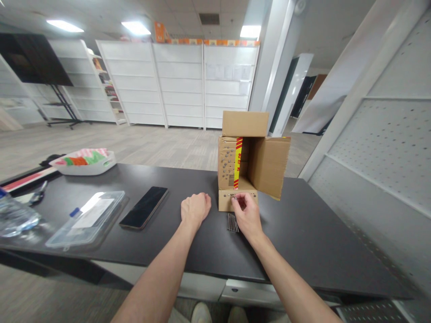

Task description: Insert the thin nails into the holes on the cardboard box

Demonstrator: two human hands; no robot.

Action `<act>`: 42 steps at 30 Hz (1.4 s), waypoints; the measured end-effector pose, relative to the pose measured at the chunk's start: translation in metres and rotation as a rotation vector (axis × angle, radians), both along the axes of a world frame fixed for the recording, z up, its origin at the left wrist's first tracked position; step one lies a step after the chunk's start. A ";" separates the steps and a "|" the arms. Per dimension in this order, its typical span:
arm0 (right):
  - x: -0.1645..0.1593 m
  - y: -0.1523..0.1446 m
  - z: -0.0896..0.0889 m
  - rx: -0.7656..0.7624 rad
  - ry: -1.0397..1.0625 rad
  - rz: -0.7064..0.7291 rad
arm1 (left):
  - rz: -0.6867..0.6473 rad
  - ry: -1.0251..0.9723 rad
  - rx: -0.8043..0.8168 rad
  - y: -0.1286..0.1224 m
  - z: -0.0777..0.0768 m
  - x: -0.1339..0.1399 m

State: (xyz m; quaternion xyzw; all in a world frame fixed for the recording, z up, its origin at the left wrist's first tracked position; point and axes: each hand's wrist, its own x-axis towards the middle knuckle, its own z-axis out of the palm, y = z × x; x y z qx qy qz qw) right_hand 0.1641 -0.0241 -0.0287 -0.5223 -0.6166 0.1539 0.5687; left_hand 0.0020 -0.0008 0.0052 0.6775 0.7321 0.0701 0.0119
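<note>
At the front flap point(224, 205) of the cardboard box point(226, 179), my right hand point(248, 213) pinches a small piece, probably a nail; this fingertip work seems to call for steady alignment. Left of the box, my left hand point(195, 207) rests curled, seemingly empty. Slim nails point(232, 223) lie just before its flap, long axes running toward me, points indistinguishable.

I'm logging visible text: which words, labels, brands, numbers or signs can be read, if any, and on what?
Nothing can be read.
Red-and-yellow tape on the cardboard box: red characters, too blurred.
Barcode on that box: no legible digits.
White paper at the clear plastic case: no legible writing.
Orange strip atop the white shelving: marks too small.
</note>
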 end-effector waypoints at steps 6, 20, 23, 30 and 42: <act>-0.002 0.001 0.005 0.028 -0.077 -0.014 | -0.002 -0.003 -0.001 0.000 0.000 0.000; 0.000 0.004 0.009 0.127 -0.294 0.021 | -0.005 -0.003 0.010 0.000 0.000 0.000; 0.001 0.003 0.009 0.109 -0.310 0.021 | -0.012 -0.002 0.025 0.000 -0.002 -0.001; 0.002 0.004 0.008 0.105 -0.327 -0.003 | -0.010 -0.006 0.026 0.002 -0.004 -0.001; 0.003 0.008 0.005 0.105 -0.330 -0.003 | -0.011 0.008 0.036 0.001 -0.003 -0.001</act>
